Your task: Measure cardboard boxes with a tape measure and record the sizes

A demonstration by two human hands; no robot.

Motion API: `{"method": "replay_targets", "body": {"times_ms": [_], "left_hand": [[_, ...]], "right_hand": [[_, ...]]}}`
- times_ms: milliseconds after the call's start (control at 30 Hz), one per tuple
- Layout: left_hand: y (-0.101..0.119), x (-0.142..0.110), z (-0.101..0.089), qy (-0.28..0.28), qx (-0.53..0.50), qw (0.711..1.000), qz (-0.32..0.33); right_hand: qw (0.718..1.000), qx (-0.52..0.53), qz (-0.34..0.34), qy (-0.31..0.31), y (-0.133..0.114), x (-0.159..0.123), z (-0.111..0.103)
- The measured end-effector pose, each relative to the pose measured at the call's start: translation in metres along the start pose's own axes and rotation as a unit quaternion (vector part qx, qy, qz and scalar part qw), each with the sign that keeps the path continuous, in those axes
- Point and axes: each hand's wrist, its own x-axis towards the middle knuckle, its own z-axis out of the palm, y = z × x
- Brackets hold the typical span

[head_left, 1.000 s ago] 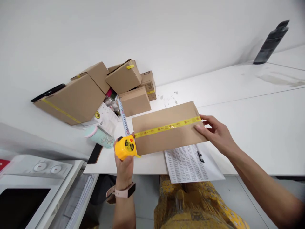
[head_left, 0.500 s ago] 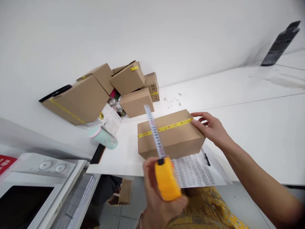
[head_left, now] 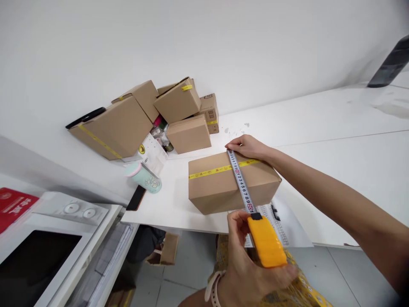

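Note:
A closed cardboard box [head_left: 217, 185] with a yellow printed tape strip lies on the white table. My left hand [head_left: 252, 264] is closed around the orange case of a tape measure [head_left: 267, 241], just in front of the box. Its metal blade runs out across the box top, from the near side to the far edge, with numbers up to about 20 showing. At that far edge, the fingers of my right hand [head_left: 247, 146] pinch the end of the blade. A printed sheet [head_left: 292, 230] lies partly under the box, with a black pen-like clip [head_left: 275, 212] on it.
Several cardboard boxes [head_left: 188, 135] stand stacked at the back left by the wall. A mint-green tumbler [head_left: 145, 178] sits near the table's left edge. A white microwave [head_left: 54, 243] is at lower left. A dark bottle [head_left: 388, 66] stands far right.
My right hand has moved from the box's right end to the blade's tip at the far edge. My left hand has shifted right, and the blade now lies across the box.

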Motion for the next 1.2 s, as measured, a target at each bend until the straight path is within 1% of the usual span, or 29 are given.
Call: {"method": "replay_targets", "body": {"times_ms": [167,267,333,467,567,733,867,1033,1133,1200], "left_hand": [[-0.007,-0.001,0.007,-0.009,-0.014,1.0,-0.002],[-0.004,0.001,0.012,-0.028,-0.028,0.999,-0.029],[0.001,0.002,0.015,-0.036,-0.005,0.998,-0.042],[0.009,0.003,0.019,-0.044,0.063,0.996,-0.043],[0.011,0.004,0.02,-0.039,0.073,0.996,-0.043],[0.011,0.004,0.02,-0.03,0.079,0.995,-0.06],[0.007,0.003,0.019,-0.031,0.076,0.996,-0.046],[-0.003,0.001,0.017,-0.027,0.049,0.998,-0.026],[-0.004,0.002,0.014,-0.037,0.039,0.999,-0.011],[-0.001,0.003,0.01,-0.048,0.053,0.997,0.016]], "right_hand": [[1.0,0.015,0.004,-0.013,0.002,0.006,0.006],[1.0,0.018,0.011,-0.018,0.003,0.007,0.006],[1.0,0.016,0.013,-0.018,0.003,0.008,0.005],[1.0,0.014,0.017,-0.014,0.001,0.008,0.005],[1.0,0.019,0.019,-0.015,0.001,0.007,0.006],[1.0,0.018,0.017,-0.014,0.001,0.007,0.005],[1.0,0.014,0.013,-0.016,0.0,0.006,0.004],[0.999,0.028,0.011,-0.015,0.002,0.006,0.006],[0.996,0.092,0.01,-0.005,0.001,0.008,0.003],[0.988,0.156,0.012,0.009,-0.004,0.006,-0.008]]}}
